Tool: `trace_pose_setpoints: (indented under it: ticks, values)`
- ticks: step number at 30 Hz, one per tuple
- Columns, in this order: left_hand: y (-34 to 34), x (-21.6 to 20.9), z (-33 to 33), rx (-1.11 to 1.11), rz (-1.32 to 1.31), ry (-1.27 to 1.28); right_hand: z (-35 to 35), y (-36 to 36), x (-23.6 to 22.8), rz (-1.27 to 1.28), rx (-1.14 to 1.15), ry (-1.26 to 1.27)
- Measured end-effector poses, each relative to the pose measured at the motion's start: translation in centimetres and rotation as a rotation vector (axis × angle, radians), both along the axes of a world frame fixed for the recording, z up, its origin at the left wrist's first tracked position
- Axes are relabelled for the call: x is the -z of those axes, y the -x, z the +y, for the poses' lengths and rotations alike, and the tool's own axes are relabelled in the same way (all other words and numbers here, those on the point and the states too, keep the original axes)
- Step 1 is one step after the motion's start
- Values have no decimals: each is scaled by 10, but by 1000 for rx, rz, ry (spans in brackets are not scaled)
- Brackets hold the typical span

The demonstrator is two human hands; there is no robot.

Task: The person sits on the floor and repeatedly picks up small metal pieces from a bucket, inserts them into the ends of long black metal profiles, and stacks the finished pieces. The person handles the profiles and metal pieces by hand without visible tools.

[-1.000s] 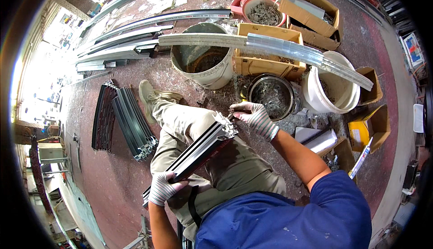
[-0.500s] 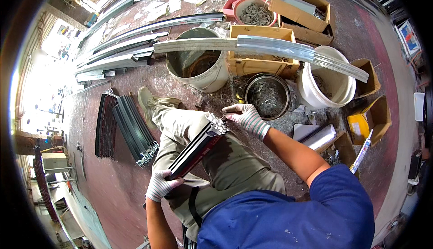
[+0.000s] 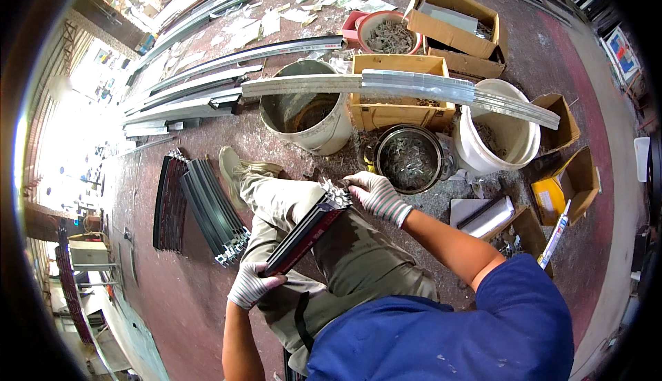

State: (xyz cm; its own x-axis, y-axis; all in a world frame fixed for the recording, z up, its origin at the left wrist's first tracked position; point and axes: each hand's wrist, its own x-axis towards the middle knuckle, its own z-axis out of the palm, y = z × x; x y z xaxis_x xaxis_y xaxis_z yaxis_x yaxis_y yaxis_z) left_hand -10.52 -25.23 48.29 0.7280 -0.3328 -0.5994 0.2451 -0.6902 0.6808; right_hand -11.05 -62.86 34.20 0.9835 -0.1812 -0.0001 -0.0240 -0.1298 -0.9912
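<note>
Since the earlier frame the bundle has been kept across the lap at much the same slant, while the right hand (image 3: 376,195) has been drawn a little closer onto its far end; the view itself has shifted only slightly.

Nearest, the left hand (image 3: 252,283), gloved, is closed around the near, lower end of a bundle of dark metal strips (image 3: 303,233). The bundle rests on the thighs, its long axis running from lower left to upper right, away from the body. At the far, upper end a cluster of bright metal clips (image 3: 334,193) is seen, and the gloved right hand is laid on that end with fingers curled; whether it pinches a clip or merely touches is not clear. The right hand is thus the one at the working end.

Just beyond the knees, a round metal pan (image 3: 408,158) is filled with small grey metal pieces. To its right a white bucket (image 3: 498,139) holds similar scrap; to its left a grey bucket (image 3: 303,113) is seen, its contents dim. A wooden box (image 3: 400,91) stands behind the pan, and long curved aluminium profiles (image 3: 386,86) are laid across the bucket rims. On the floor to the left, a stack of dark strips (image 3: 200,205) lies well apart from the lap. Farthest, a red bowl (image 3: 387,34) of metal bits and a cardboard box (image 3: 452,22) are noted.
</note>
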Motion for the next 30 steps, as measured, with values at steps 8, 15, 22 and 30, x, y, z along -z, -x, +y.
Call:
trace_pose_setpoints:
  ticks: [8,15,22,30]
  values:
    - [2,21,2,292,-398,4,1,-3,2,-380,-60,233]
    - [25,11,32,261,-711,-24,7,17,56,-218,156,122]
    - [28,-25,145,-509,-1107,-352,-48,25,142,-36,320,-46]
    - [43,-109,311,-1523,-1589,-65,-56,-1,111,-54,294,-111]
